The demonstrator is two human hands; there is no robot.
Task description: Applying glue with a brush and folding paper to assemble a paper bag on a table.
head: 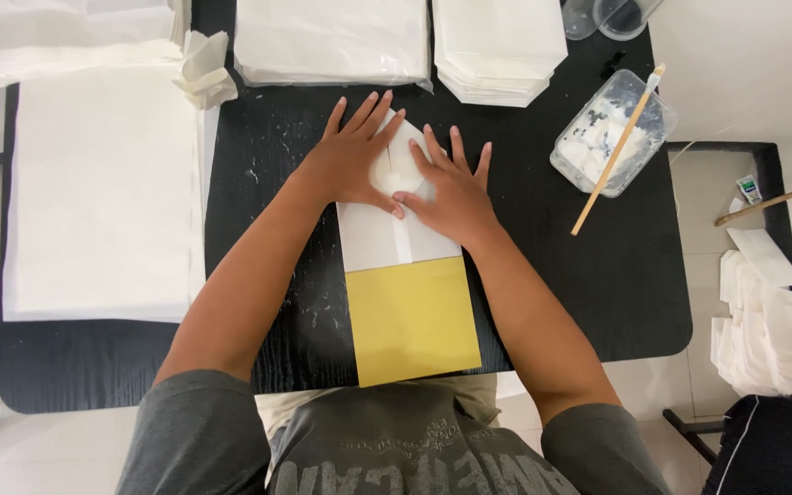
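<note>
- Both hands flat, fingers spread, gripping nothing: left hand (352,158) and right hand (454,190) pressing down on the far end of a white paper bag (387,234).
- Bag lying flat on the black table (552,266), middle of the near half, far end folded to a point under the palms.
- Centre seam (402,240) already closed along the bag; end flap apparently being pressed shut, glue line hidden by the hands.
- Yellow card (412,318) sticking out of the bag's near, open end; not yet removed.
- Clear tub of white paste (612,130) with wooden brush (618,151) resting across it, right of the hands.
- Stacks of white paper (332,41) along the far edge; large white sheets (103,192) at left.
</note>
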